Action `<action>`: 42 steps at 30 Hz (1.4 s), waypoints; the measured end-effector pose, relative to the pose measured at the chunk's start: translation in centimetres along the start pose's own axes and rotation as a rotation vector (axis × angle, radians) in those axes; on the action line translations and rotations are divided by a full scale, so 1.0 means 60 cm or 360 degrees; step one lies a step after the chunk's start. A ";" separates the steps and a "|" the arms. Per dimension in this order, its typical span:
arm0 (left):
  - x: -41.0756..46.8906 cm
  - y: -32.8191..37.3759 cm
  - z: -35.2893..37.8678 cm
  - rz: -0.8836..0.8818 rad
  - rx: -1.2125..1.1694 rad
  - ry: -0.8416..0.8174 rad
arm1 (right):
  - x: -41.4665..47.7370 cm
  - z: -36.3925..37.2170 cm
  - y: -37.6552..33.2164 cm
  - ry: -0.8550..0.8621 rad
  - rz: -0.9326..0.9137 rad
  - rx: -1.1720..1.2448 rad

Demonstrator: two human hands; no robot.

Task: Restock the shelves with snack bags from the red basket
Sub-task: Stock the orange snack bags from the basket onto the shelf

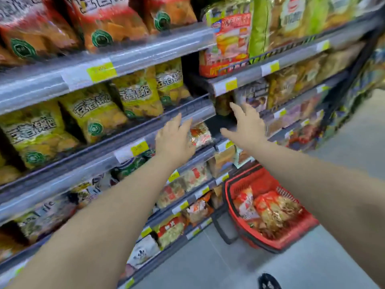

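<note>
Red basket (235, 188) stands on the grey floor (343, 159), just beside the base of the shelves (193, 110). It holds several red-orange snack bags (268, 207), piled loosely and lying flat.

Left hand (175, 140): fingers straight, holding nothing, stretched out at a shelf edge beside a red-and-white bag (201, 135) lying on that shelf. Contact with the bag cannot be told.

Right hand (248, 126): fingers spread, empty, at the neighbouring bay.

Shelf above carries a row of upright yellow-green bags (93, 113).
</note>
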State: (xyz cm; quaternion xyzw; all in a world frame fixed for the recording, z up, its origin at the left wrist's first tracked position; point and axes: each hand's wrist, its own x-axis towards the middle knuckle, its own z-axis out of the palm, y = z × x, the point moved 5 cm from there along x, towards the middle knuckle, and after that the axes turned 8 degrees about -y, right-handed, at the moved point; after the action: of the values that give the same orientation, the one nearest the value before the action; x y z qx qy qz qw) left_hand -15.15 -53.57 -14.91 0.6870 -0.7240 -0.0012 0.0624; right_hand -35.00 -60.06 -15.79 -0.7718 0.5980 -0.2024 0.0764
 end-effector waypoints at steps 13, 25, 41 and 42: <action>0.046 0.241 0.351 -0.0279 -0.0109 -0.0779 | -0.081 0.142 0.396 -0.0561 0.0159 -0.0125; 0.050 0.342 0.590 -0.0397 -0.0242 -0.1227 | -0.118 0.298 0.598 -0.1234 0.0347 -0.0256; 0.188 0.325 0.943 -0.0642 -0.0497 -0.1411 | -0.092 0.620 0.759 -0.1492 0.0555 0.0037; 0.195 0.326 0.970 -0.0662 -0.0510 -0.1414 | -0.097 0.642 0.769 -0.1501 0.0565 0.0065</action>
State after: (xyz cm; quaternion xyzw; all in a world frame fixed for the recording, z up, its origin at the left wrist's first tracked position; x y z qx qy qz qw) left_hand -40.55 -69.01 -69.93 0.7314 -0.5194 -0.4162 -0.1482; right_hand -61.80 -71.93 -68.61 -0.6640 0.6163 0.1727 0.3865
